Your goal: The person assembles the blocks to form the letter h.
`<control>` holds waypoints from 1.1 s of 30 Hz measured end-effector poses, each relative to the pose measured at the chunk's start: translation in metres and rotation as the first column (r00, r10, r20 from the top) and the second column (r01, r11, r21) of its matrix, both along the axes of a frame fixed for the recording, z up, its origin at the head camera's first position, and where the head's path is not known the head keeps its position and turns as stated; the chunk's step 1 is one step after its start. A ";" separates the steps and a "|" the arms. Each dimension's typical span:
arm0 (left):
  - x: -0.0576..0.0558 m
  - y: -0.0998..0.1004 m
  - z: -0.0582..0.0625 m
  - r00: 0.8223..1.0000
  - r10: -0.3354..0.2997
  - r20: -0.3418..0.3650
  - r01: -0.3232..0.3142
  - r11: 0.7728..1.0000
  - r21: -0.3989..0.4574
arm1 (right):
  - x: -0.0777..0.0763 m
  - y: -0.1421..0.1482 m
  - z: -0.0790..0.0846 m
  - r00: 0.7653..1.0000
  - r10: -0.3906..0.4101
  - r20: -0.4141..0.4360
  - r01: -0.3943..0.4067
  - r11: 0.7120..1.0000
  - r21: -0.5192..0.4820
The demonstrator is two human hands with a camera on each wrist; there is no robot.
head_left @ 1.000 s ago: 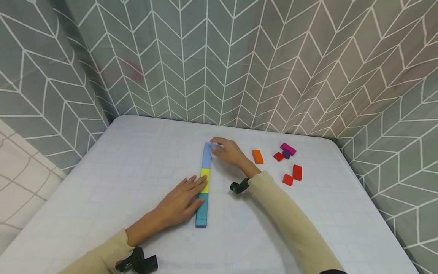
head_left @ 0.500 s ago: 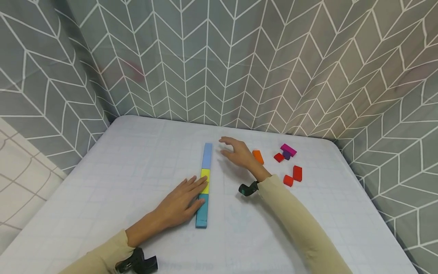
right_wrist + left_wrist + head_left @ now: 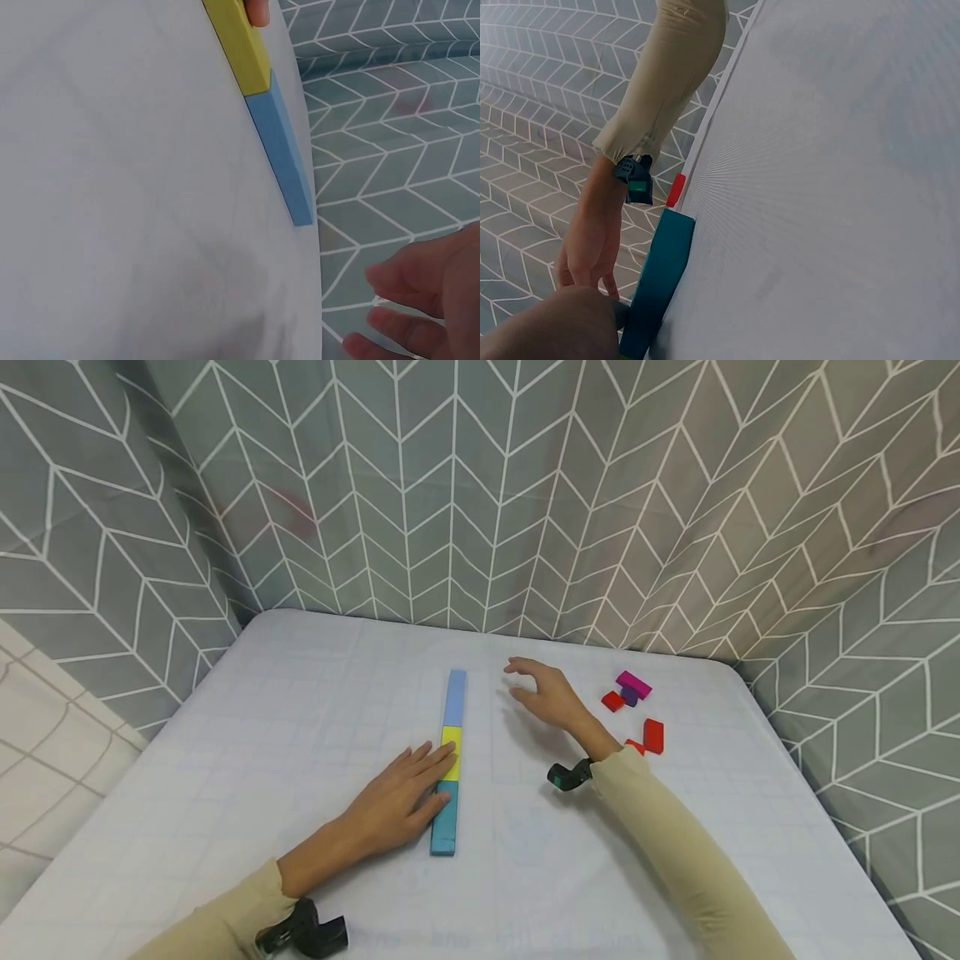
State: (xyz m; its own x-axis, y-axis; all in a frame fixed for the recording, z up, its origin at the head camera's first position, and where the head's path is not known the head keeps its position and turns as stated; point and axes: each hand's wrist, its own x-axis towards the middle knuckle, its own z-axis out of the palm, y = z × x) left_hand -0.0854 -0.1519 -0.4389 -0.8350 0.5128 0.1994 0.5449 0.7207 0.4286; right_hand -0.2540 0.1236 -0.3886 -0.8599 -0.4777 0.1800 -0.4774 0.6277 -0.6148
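While the left hand [image 3: 397, 802] lies between seven and eight o'clock of a rectangular yellow block [image 3: 451, 735], its released, straight fingers rest across that piece and its thumb lies over a long, flat teal block [image 3: 445, 831]. On the white counter [image 3: 300, 752], the three-piece row runs nearly straight: the yellow block in the middle, the teal block against it at six o'clock and a long, flat light-blue block [image 3: 455, 697] against it at twelve. The right hand [image 3: 551, 697] hovers at three o'clock of the light-blue block, apart from it, its fingers loosely curved and released. At three o'clock from that hand, a magenta bar [image 3: 634, 684], a small purple block [image 3: 629, 697] and a small red block [image 3: 612, 701] lie close together; between three and four lies a rectangular red block [image 3: 653, 736].
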 end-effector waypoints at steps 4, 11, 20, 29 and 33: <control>0.000 0.000 0.001 1.000 0.001 0.009 -0.001 1.000 0.002 | 0.000 0.012 0.000 1.000 -0.014 0.007 0.014 1.000 -0.015; 0.001 0.001 0.000 1.000 0.002 0.017 -0.002 1.000 0.000 | 0.000 0.026 0.001 0.999 -0.035 0.003 0.035 0.999 -0.038; 0.000 0.001 0.002 1.000 0.005 0.012 -0.005 1.000 -0.005 | 0.002 0.046 0.006 0.995 -0.093 0.035 0.095 0.995 -0.044; -0.001 0.001 0.001 1.000 0.008 0.013 -0.008 1.000 -0.002 | -0.001 0.059 0.004 0.995 -0.095 -0.017 0.095 0.995 -0.033; -0.001 0.001 0.000 1.000 0.009 0.009 -0.009 1.000 -0.002 | -0.002 0.065 0.005 0.994 -0.104 -0.022 0.103 0.994 -0.017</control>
State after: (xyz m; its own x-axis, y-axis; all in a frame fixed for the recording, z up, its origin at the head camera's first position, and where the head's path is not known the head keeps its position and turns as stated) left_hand -0.0864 -0.1506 -0.4387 -0.8411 0.5060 0.1911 0.5350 0.7263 0.4317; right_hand -0.2557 0.1888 -0.3840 -0.9002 -0.3831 0.2068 -0.4242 0.6645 -0.6152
